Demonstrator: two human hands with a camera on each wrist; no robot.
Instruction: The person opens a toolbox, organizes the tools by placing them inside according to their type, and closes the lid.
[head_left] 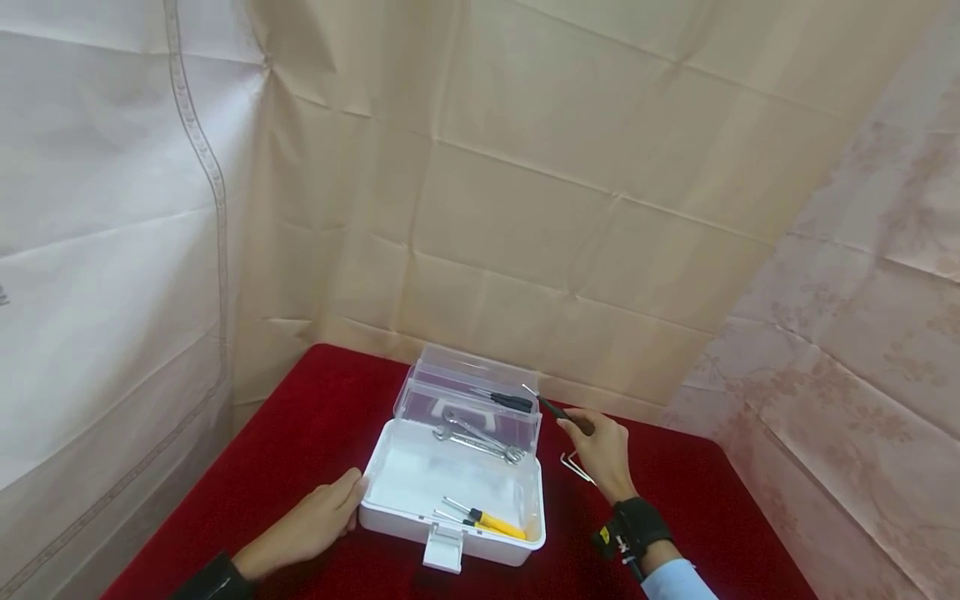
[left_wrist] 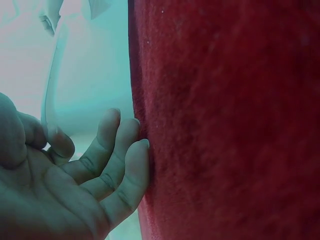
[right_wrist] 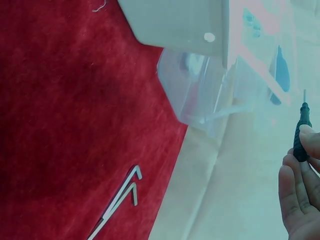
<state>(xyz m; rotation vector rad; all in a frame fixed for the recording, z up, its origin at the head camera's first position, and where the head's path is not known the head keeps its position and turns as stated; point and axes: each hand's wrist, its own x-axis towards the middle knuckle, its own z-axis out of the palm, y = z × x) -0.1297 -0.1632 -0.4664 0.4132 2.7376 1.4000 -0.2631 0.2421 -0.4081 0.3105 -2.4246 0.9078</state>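
A white toolbox (head_left: 420, 475) stands with its clear lid (head_left: 468, 408) tipped back. My left hand (head_left: 318, 517) holds the box's left rim between thumb and forefinger; in the left wrist view the other fingers (left_wrist: 132, 165) lie loosely bent along its side. My right hand (head_left: 600, 450) pinches a black-handled screwdriver (right_wrist: 301, 132) at the right end of the lid, shaft pointing up and left. Black screwdrivers (head_left: 512, 402) lie in a lid compartment. Two wrenches (head_left: 476, 442) rest toward the back of the box, and yellow-handled screwdrivers (head_left: 498, 523) lie at its front.
Two L-shaped hex keys (right_wrist: 120, 197) lie on the red tablecloth (head_left: 300, 433), right of the box and near my right hand. The box's white latch (head_left: 444, 547) hangs down in front. Beige cloth (head_left: 525, 208) hangs behind the table.
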